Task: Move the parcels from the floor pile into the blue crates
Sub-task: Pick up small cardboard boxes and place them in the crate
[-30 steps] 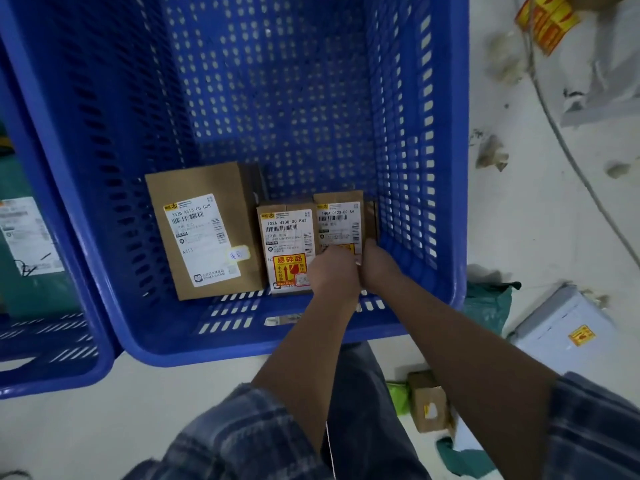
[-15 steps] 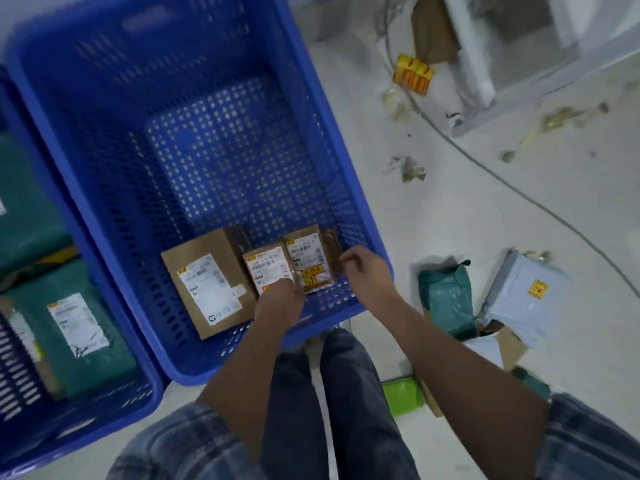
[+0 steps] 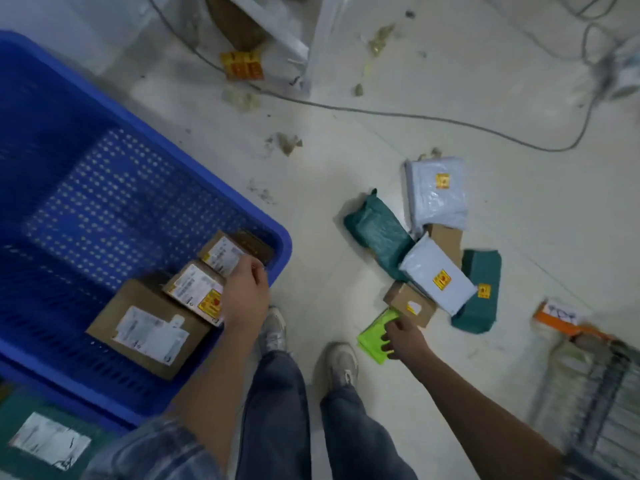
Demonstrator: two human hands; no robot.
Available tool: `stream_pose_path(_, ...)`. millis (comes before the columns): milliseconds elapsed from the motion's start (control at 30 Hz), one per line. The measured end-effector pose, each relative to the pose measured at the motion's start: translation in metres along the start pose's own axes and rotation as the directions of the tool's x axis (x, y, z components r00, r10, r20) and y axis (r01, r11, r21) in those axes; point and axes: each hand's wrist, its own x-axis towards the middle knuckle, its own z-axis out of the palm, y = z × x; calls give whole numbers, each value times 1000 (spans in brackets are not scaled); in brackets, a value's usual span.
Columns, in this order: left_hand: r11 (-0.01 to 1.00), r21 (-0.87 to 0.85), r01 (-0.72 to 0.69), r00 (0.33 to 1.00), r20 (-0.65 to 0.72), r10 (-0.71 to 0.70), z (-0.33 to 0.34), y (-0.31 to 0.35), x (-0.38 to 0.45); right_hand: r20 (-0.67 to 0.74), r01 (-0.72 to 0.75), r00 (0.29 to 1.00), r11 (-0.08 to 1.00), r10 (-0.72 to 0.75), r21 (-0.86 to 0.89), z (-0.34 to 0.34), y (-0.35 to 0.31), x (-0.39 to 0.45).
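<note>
Nearest, the right hand reaches down to the bright green packet at the near edge of the floor pile, fingers spread over it and touching, not yet closed around it. The left hand hangs over the near rim of the blue crate, loosely curled against the small boxes inside; I cannot tell whether it grips one. Three cardboard boxes sit in a row in the crate's near corner. Beyond the green packet lie a small brown box, a white mailer, two dark green bags and a further white mailer, overlapping. The green packet looks thin and slick, so a hurried pinch could slip, and dragging it could disturb the brown box touching it. A cable trails across the floor farther off, a likely trip hazard.
</note>
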Motion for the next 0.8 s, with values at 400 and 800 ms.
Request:
stream_pose_path(400,863,502,-56,714,624,-316,172,33,-90,95,-312,949,852,301,421,-70,180,46)
stream_pose_path(800,859,508,-63,806,533,-256,310,66,-106,118,-245,970,852,215,463,-150,251,141)
